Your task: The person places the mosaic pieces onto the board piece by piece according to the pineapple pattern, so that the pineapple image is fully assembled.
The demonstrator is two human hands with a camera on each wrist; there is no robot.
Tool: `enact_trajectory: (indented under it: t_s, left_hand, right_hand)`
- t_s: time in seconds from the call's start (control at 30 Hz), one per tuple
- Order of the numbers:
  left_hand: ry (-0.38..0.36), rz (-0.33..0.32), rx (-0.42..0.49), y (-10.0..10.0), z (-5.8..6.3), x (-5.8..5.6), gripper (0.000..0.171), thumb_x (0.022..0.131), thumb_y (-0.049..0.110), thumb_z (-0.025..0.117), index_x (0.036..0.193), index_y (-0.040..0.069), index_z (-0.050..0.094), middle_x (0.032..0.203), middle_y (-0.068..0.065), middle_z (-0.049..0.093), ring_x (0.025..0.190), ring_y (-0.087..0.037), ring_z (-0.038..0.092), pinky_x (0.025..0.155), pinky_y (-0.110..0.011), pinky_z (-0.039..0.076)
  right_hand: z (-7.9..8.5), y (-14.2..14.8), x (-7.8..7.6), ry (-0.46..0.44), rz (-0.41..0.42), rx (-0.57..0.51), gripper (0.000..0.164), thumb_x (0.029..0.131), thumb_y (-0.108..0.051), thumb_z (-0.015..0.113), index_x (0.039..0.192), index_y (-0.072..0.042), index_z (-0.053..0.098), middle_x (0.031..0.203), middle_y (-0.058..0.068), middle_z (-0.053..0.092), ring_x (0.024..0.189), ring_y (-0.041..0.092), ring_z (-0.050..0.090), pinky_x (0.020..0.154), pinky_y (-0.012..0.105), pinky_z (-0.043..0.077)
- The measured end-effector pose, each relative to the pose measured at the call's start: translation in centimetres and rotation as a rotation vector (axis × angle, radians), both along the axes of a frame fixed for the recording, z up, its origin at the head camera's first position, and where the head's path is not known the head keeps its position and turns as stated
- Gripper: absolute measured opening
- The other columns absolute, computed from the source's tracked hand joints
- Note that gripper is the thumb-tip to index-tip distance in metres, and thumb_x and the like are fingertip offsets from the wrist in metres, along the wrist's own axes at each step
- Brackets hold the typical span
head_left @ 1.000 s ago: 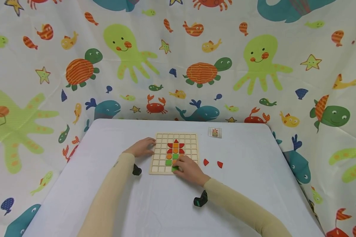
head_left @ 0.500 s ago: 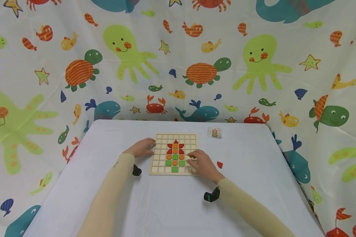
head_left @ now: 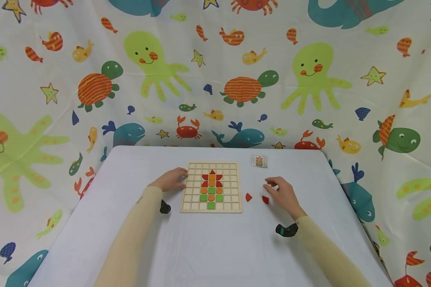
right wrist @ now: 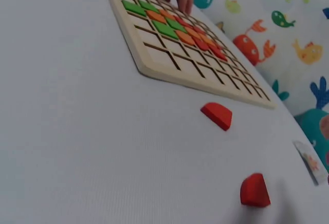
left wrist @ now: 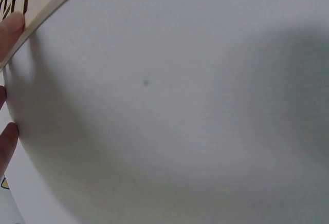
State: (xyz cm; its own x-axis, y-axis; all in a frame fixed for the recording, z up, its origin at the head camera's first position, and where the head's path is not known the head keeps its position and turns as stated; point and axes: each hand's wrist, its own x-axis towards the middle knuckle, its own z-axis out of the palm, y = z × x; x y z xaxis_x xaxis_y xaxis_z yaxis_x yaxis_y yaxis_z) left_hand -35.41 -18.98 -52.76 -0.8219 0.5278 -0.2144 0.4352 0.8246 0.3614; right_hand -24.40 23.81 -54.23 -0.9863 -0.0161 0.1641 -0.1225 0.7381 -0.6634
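A square wooden grid board lies on the table, bearing a figure of red, orange and green flat pieces. My left hand is at the board's left edge; in the left wrist view a fingertip touches its wooden rim. To the right of the board, my right hand hovers over the table with bent, spread fingers and nothing visible between them. Two loose red quarter-circle pieces lie near it: one just below the fingertips, the other closer to the board. The right wrist view shows both red pieces, but not the right fingers.
Behind the right hand lies a small card printed with a gridded picture of a figure. A white cloth covers the table. Beyond its back edge hangs a curtain printed with sea animals.
My right hand has moved from the board's lower middle rightward, past the nearer red piece, to beside the farther one. A green piece it covered now shows. My left hand has stayed put.
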Motion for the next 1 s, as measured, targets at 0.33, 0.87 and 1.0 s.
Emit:
enact_trajectory:
  t_s: [0.33, 0.87, 1.0]
  left_hand:
    - [-0.006, 0.005, 0.018, 0.2, 0.3, 0.1, 0.052, 0.088, 0.023, 0.075, 0.132, 0.001, 0.058, 0.143, -0.016, 0.048, 0.137, -0.033, 0.040, 0.116, -0.046, 0.033]
    - [-0.006, 0.011, 0.007, 0.1, 0.1, 0.0, 0.053, 0.088, 0.023, 0.074, 0.133, 0.001, 0.058, 0.145, -0.015, 0.047, 0.138, -0.033, 0.039, 0.116, -0.046, 0.032]
    - [-0.005, 0.009, 0.007, 0.1, 0.1, 0.1, 0.053, 0.088, 0.023, 0.074, 0.133, 0.001, 0.057, 0.145, -0.015, 0.047, 0.138, -0.033, 0.038, 0.116, -0.046, 0.032]
  right_hand:
    - [-0.7, 2.7, 1.0, -0.065, 0.037, 0.049, 0.043, 0.090, -0.025, 0.072, 0.125, -0.001, 0.062, 0.115, 0.014, 0.062, 0.101, 0.028, 0.058, 0.084, 0.045, 0.056]
    - [-1.6, 2.9, 1.6, -0.169, 0.172, 0.087, 0.047, 0.085, -0.024, 0.077, 0.125, -0.003, 0.063, 0.116, 0.010, 0.061, 0.101, 0.023, 0.055, 0.091, 0.043, 0.053]
    - [-1.6, 2.6, 1.6, -0.163, 0.185, 0.110, 0.044, 0.084, -0.023, 0.078, 0.122, -0.004, 0.065, 0.112, 0.008, 0.061, 0.099, 0.022, 0.055, 0.090, 0.042, 0.054]
